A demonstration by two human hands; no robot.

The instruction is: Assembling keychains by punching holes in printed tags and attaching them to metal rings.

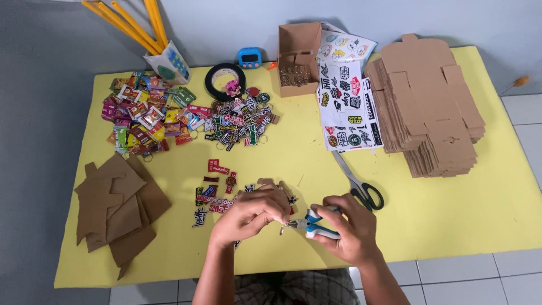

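My right hand [345, 231] grips small pliers [316, 223] with blue and white handles, their jaws pointing left. My left hand [251, 213] pinches a small metal ring or charm piece [282, 229] right at the plier tips, just above the yellow mat [429, 209]. Small flat sticker-like charms [214, 195] lie scattered just beyond and left of my left hand. The piece between my fingers is mostly hidden.
Black-handled scissors [361, 189] lie right of my hands. Farther back are sticker sheets [345, 107], a stack of flat cardboard blanks [429, 107], an open cardboard box [298, 56] of metal rings, a tape roll [224, 79], finished keychain piles [149, 116], and cardboard pieces [116, 209] at left.
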